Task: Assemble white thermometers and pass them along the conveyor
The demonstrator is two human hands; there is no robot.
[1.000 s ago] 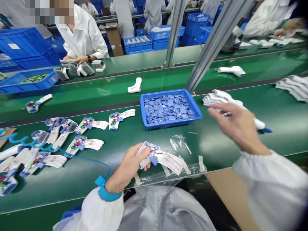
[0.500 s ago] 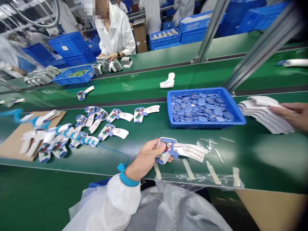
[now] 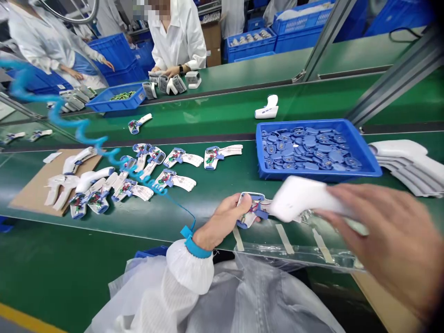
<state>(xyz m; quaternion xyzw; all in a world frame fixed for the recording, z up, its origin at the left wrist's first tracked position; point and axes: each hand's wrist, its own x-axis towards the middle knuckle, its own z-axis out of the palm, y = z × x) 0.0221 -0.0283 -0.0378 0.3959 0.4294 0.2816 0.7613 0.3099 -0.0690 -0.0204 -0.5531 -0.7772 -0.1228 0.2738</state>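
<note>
My left hand (image 3: 227,215) grips an open thermometer half (image 3: 250,211) by its head end, thumb on top, with wires and blue parts showing inside. A blue wrist strap (image 3: 194,243) with a coiled blue cord (image 3: 86,134) is on that wrist. My right hand (image 3: 385,231), blurred, holds a smooth white thermometer shell half (image 3: 299,198) by its handle. The shell hangs just right of the open half and covers its handle; whether they touch I cannot tell. Right of the blue bin, a fanned stack of white shell halves (image 3: 412,162) lies on the bench.
A blue bin (image 3: 319,175) of blue oval parts stands behind my hands. Several open thermometer halves (image 3: 178,180) lie to the left, some by a cardboard sheet (image 3: 31,194). Tape strips (image 3: 285,239) line the front edge. Across the belt (image 3: 215,111), a co-worker (image 3: 180,41) handles grey-white parts.
My right hand has lifted a white shell half from the stack and brought it left to the open half. My left hand keeps its grip. The view has shifted somewhat; another person shows at far left.
</note>
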